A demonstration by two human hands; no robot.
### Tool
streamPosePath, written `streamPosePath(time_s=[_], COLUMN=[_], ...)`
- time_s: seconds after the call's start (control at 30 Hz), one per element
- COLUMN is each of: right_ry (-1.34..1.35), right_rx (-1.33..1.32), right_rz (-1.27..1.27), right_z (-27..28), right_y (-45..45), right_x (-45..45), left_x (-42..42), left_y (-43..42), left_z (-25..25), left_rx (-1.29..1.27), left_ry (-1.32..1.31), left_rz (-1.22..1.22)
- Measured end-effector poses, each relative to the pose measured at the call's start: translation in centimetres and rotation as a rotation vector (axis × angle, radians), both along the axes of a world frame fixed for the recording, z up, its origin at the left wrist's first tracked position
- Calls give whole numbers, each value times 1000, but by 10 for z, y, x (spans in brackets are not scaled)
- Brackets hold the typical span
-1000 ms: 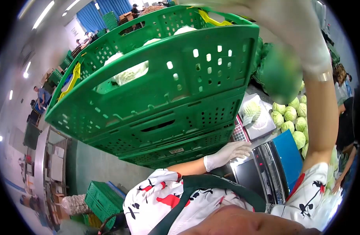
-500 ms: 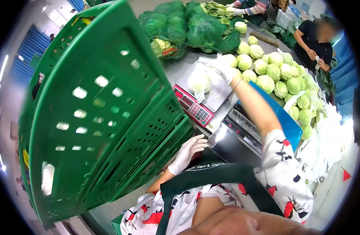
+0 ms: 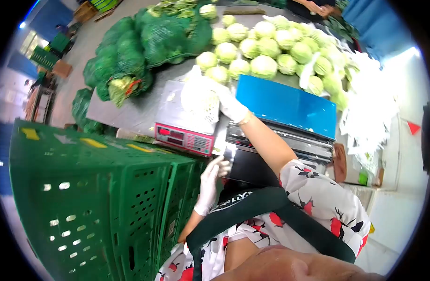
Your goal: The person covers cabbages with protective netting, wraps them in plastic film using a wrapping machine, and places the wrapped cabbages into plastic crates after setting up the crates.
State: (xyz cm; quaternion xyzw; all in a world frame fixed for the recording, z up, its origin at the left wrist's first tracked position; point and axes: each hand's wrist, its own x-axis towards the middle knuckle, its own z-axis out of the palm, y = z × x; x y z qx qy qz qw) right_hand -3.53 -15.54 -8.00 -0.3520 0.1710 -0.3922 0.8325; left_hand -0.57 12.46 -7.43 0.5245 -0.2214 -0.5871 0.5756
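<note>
My gloved right hand point(image 3: 224, 96) reaches over the scale point(image 3: 170, 110) and has its fingers on a white-netted cabbage point(image 3: 202, 100) lying on the metal pan. Glare washes out part of the cabbage and the fingertips. My gloved left hand point(image 3: 212, 182) is lower, near the scale's front corner and the black machine point(image 3: 250, 166), with its fingers curled a little apart and nothing visible in it. Behind the machine stands a blue panel point(image 3: 285, 105). The scale's red keypad faces me.
Many loose cabbages point(image 3: 264, 67) lie behind the blue panel, with white net bags point(image 3: 369, 112) to their right. Green mesh sacks point(image 3: 126, 54) rest at the table's back left. Stacked green crates point(image 3: 69, 187) stand at my left. A person's hands point(image 3: 318, 8) show at the top.
The view has swung right and down from the crates to the table. My right hand has come from high over the crate to the netted cabbage; my left hand remains low by the machine.
</note>
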Motion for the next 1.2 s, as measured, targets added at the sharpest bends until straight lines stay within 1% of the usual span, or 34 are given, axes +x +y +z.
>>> streamPosePath(time_s=[0.03, 0.07, 0.13, 0.2, 0.23, 0.27, 0.33, 0.37, 0.4, 0.47, 0.5, 0.53, 0.6, 0.67, 0.73, 0.77, 0.8, 0.83, 0.87, 0.9, 0.93, 0.97, 1.0, 1.03, 1.07, 1.1, 1.13, 1.17, 1.2], right_ry=[88, 177, 392, 542, 592, 653, 768, 901, 951, 843, 864, 972, 1100, 1448, 1926, 2036, 2143, 2294, 2325, 2228, 2133, 1914, 1669, 1423, 1178, 947, 969, 1023, 1042], right_rx=[-146, -289, -310, -295, -320, -291, -225, -321, -289, -175, -252, -211, -307, -538, -528, -505, -488, -613, -653, -647, -640, -630, -513, -397, -280, -173, -212, -193, -211], right_rz=[-97, -192, -417, -564, -613, -620, -627, -614, -680, -614, -611, -661, -851, -1034, -1002, -929, -857, -885, -840, -847, -848, -887, -842, -791, -735, -608, -543, -407, -240], right_z=[33, 54, 47, 32, 27, 28, 31, 5, -4, -11, -19, -27, 0, -3, -22, -26, -29, -52, -50, -61, -73, -65, -58, -52, -42, -6, 11, 45, 76], right_y=[6, 12, 7, 5, 4, 8, 18, 13, 16, 10, 4, 12, 43, 79, 117, 134, 143, 148, 148, 142, 137, 134, 135, 134, 134, 143, 155, 165, 174], right_x=[-39, -76, -142, -208, -234, -251, -278, -291, -293, -310, -317, -329, -346, -376, -398, -391, -383, -375, -364, -362, -361, -355, -358, -362, -365, -367, -377, -387, -398], left_x=[-3, -9, -27, -55, -76, -96, -127, -140, -148, -150, -147, -138, -112, -75, -48, -41, -51, -56, -62, -70, -71, -65, -58, -53, -52, -48, -41, -33, -25], left_y=[-14, -31, -74, -128, -156, -181, -222, -234, -240, -248, -251, -247, -230, -204, -174, -164, -157, -152, -152, -154, -155, -157, -158, -157, -155, -150, -143, -136, -131], left_z=[10, 20, 17, 24, 26, 27, 6, 0, -2, -11, -10, -10, -3, 7, -15, -32, -22, -33, -47, -51, -61, -72, -76, -79, -70, -46, -16, 11, 43], left_rx=[-13, -27, -269, -487, -573, -656, -647, -577, -575, -557, -614, -549, -562, -354, -218, -244, -68, -134, -205, -231, -143, -165, -185, -199, -249, -268, -288, -340, -293], left_ry=[-64, -129, -459, -861, -917, -973, -1030, -954, -949, -943, -938, -886, -1074, -1406, -1773, -1882, -1818, -1806, -1793, -1878, -1720, -1477, -1235, -1167, -878, -797, -708, -692, -684], left_rz=[-42, -84, -130, -171, -182, -189, -386, -517, -521, -525, -491, -473, -298, -279, -215, -175, -296, -279, -259, -198, -204, -174, -143, -161, -229, -410, -587, -684, -777])
